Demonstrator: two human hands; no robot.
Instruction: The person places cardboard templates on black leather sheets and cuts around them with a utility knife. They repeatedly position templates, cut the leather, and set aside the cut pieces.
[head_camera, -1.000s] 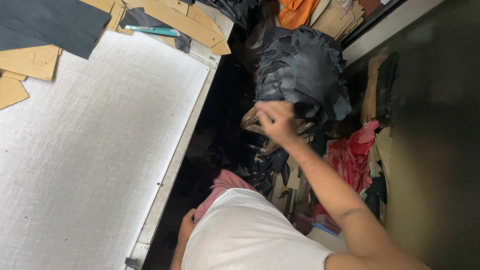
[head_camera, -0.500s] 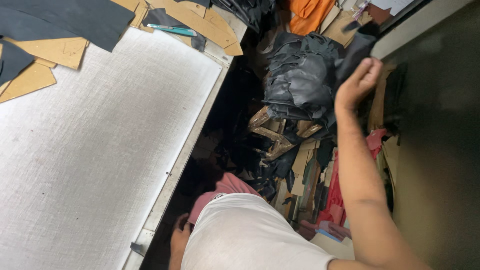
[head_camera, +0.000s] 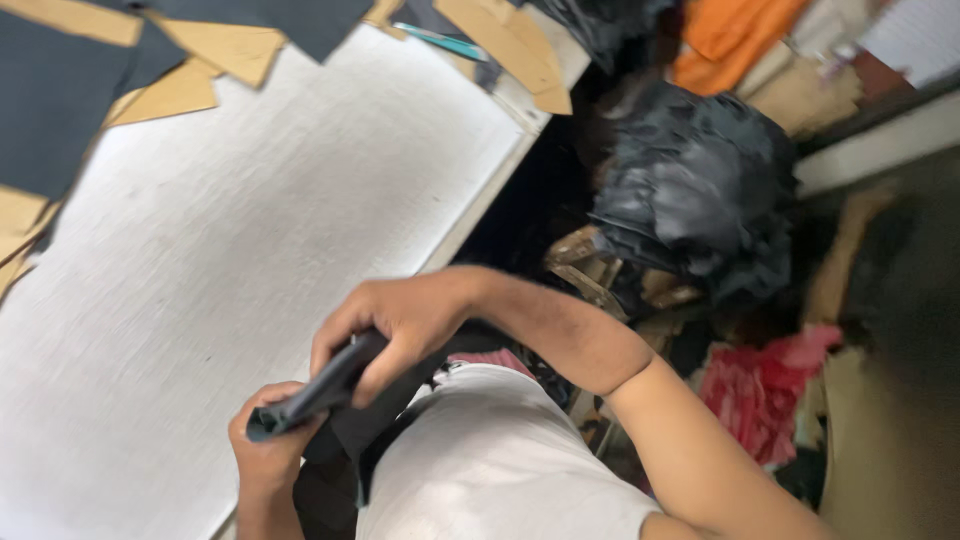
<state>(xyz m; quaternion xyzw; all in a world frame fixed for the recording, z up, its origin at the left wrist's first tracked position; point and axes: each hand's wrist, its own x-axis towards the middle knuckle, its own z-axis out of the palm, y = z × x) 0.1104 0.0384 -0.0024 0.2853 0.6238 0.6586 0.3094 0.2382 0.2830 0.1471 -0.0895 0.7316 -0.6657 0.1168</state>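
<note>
Head view: we grip a rolled dark sheet (head_camera: 318, 392) at the white table (head_camera: 250, 260) edge, right hand (head_camera: 400, 322) curled over its upper part, left hand (head_camera: 268, 450) closed on the lower end. It looks soft, light and floppy, best held mid-roll. Half a second ago our right hand reached the black heap (head_camera: 700, 190).

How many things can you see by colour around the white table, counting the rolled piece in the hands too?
Black: 2, the rolled sheet held by left hand and right hand, and the crumpled heap
Orange: 1, cloth
Red: 1, cloth
Teal: 1, pen
Total: 5
</note>
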